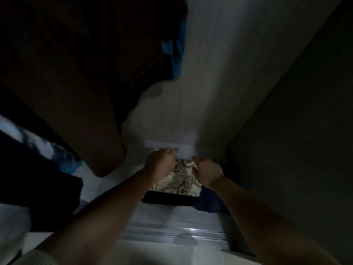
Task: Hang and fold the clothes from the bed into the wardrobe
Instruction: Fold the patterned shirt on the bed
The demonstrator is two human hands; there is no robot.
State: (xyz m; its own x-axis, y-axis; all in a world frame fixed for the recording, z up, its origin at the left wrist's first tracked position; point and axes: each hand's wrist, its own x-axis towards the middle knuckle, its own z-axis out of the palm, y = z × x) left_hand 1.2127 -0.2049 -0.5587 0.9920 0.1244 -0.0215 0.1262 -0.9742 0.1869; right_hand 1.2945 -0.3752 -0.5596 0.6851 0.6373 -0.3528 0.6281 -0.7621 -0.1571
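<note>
The folded patterned cloth [180, 179] sits on the wardrobe floor [172, 213], on a dark garment [168, 200]. Left hand [160, 162] and right hand [207, 173] pinch its back edge, fingers curled. It's dim, so I reckon it could bunch against the back wall [191, 111] if shoved.

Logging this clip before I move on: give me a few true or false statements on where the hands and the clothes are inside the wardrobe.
1. Both hands are at the far edge of the patterned folded cloth. True.
2. The left hand is lifting a hanger. False: no hanger shows; it is at the cloth's far left corner.
3. A dark folded garment lies just in front of the patterned cloth. True.
4. The brown garment lies folded on the wardrobe floor. False: it hangs at the upper left.
5. The right hand rests on the metal door track. False: it is at the cloth's far right corner, well beyond the track.
</note>
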